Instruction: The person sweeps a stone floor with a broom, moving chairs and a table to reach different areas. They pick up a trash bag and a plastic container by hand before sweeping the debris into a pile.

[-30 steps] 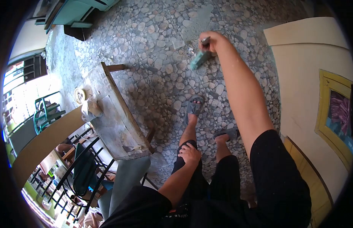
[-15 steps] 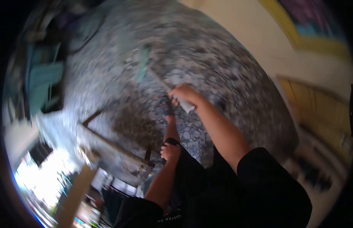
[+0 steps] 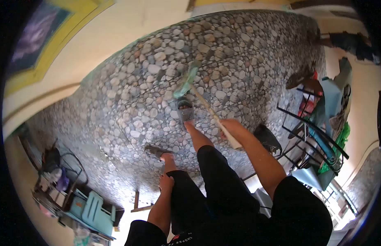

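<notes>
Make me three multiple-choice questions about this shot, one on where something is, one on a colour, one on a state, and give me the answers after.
1. Where does the left hand rest?
A. on the person's own left thigh
B. on the broom stick
C. on a chair back

2. What colour is the head of the broom?
A. red
B. teal green
C. black

3. How is the right hand placed?
A. open and empty
B. flat on the floor
C. closed round the broom's pale stick

Answers:
1. A, the hand lies on the dark shorts at the thigh, away from the stick.
2. B, the bristle head on the pebble-pattern floor is teal green.
3. C, the fingers wrap the stick near its upper end, with the head down on the floor ahead of the sandalled foot.
</notes>
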Motion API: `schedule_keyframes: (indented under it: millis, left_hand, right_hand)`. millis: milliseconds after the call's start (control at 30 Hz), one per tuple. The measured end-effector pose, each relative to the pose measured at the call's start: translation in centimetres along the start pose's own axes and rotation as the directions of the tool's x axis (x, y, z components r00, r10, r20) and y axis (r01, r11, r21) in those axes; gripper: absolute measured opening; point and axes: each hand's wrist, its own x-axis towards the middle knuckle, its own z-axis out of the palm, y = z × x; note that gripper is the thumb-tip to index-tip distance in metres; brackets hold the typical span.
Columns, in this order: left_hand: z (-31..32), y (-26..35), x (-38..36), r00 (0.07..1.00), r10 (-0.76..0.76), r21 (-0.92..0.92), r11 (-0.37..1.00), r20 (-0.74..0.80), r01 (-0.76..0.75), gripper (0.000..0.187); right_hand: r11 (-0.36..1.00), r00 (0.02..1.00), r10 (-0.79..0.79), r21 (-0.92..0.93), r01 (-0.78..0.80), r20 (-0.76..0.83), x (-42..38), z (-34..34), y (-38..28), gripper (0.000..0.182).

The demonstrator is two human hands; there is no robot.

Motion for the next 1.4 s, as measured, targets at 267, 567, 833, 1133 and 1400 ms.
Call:
schedule_keyframes:
  millis: [267, 567, 833, 1133, 1400]
  left_hand:
    - [-1.8, 3.9, 1.3, 0.893, 0.437, -0.16, 0.879, -0.108, -0.449, 0.046]
    - [-3.4, 2.1, 0.3, 0.952, 0.301, -0.243, 0.921, -0.05, -0.304, 0.042]
    - [2.4, -3.2, 1.0, 0.988, 0.137, -0.316, 0.942, 0.064, -0.111, 0.041]
    - [3.9, -9.2, 2.0, 0.998, 0.027, -0.281, 0.959, -0.061, -0.044, 0.037]
    - [6.7, -16.7, 1.8, 0.963, -0.07, -0.616, 0.78, -0.261, -0.11, 0.029]
  right_hand:
    - [0.678, 0.654, -0.604, -0.724, 0.124, -0.455, 1.7, -13.1, -5.0, 0.03]
    - [0.217, 0.856, -0.39, -0.937, -0.273, -0.339, 5.4, -15.3, -22.5, 0.018]
    - [0.029, 0.665, -0.721, -0.967, -0.254, -0.196, 9.4, -3.6, -28.3, 0.016]
    - [-0.729, 0.967, -0.218, -0.636, -0.252, -0.134, 16.5, 30.4, -21.4, 0.016]
    - [0.096, 0.957, -0.289, -0.994, 0.057, 0.027, 13.2, 56.7, -14.2, 0.009]
